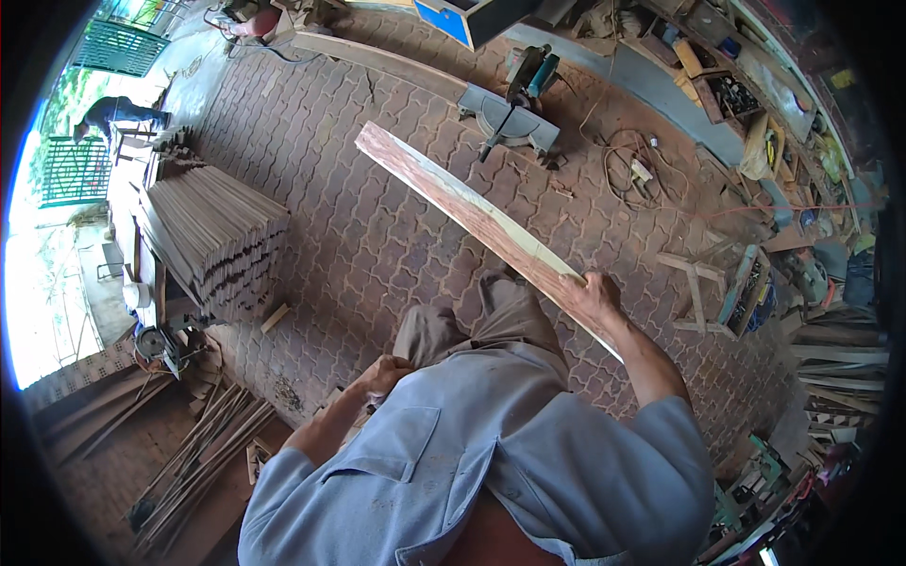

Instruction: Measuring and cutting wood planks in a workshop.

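A long wooden board [462, 219], reddish-brown with a pale strip along one edge, slants across in front of me from far left to near right. My right hand [595, 297] is closed around it near its close end, and the rest reaches out over the floor. Beside my left thigh, my left hand [385, 374] is curled with its fingers closed. What it holds, if anything, is hidden against my shirt and trousers.
A mitre saw [528, 104] sits on the paved floor ahead. At left stands a tall stack of wood strips [217, 226]; another saw [160, 347] and loose sticks [208, 453] lie nearer. Cable [632, 170] and a wooden frame [700, 292] are at right. A person [123, 113] bends far left.
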Motion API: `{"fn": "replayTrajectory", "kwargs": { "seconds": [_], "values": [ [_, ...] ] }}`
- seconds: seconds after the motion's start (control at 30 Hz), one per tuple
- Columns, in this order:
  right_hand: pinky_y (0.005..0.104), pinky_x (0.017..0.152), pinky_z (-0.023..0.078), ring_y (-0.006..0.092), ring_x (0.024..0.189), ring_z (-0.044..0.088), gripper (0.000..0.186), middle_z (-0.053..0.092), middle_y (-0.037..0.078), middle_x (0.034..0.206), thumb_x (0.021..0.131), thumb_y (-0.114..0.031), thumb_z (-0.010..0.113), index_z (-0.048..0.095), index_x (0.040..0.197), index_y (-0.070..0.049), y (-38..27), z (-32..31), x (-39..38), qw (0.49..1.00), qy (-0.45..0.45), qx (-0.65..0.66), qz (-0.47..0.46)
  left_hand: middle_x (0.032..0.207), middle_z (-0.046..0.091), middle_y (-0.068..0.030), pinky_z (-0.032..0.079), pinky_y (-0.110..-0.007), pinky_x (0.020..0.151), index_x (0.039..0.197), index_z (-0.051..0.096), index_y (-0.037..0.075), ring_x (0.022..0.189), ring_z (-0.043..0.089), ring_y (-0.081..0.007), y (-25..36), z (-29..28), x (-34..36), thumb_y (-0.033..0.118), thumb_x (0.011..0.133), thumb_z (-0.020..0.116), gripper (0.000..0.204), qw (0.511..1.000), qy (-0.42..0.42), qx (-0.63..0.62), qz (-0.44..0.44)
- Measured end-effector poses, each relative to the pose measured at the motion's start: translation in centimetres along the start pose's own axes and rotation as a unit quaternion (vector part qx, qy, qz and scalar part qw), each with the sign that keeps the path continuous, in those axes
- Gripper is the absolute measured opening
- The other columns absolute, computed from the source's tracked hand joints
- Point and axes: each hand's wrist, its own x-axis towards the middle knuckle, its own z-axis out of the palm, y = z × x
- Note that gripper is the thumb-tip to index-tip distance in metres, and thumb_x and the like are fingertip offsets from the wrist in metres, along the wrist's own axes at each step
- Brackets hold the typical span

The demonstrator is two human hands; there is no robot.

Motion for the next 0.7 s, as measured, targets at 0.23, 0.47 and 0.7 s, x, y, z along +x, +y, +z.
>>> {"fn": "replayTrajectory", "kwargs": {
  "seconds": [0.23,0.47,0.7],
  "values": [
    [0.0523,0.072,0.056,0.0439,0.083,0.075,0.084,0.073,0.029,0.081,0.083,-0.079,0.066,0.076,0.084,0.004,-3.3,-4.6,9.7,1.0,-0.004,0.016,0.017,0.088,0.077,0.0,0.056,-0.031,0.074,0.115,0.08,0.004,0.08,0.065,-0.0077,12.2,-12.1,3.1,0.02,0.098,0.065,0.028,0.993,-0.113,0.022,-0.016],
    [0.0511,0.072,0.057,0.0442,0.081,0.075,0.085,0.073,0.029,0.082,0.08,-0.079,0.07,0.077,0.086,0.005,-1.8,-0.4,22.8,0.999,-0.012,-0.007,0.036,0.102,0.077,-0.0191,0.056,-0.042,0.086,0.127,0.07,0.002,0.088,0.072,-0.0284,16.7,-24.2,17.7,0.028,0.099,0.062,0.039,0.899,-0.334,0.263,0.107],
    [0.05,0.073,0.057,0.0417,0.079,0.074,0.07,0.072,0.025,0.079,0.084,-0.069,0.072,0.077,0.092,0.0,4.4,9.9,44.8,0.998,0.033,0.022,0.05,0.086,0.071,-0.0192,0.057,-0.048,0.076,0.093,0.069,0.006,0.085,0.073,-0.0395,28.8,-31.7,50.1,0.034,0.09,0.074,0.029,0.889,-0.086,0.367,0.261]
  ]
}}
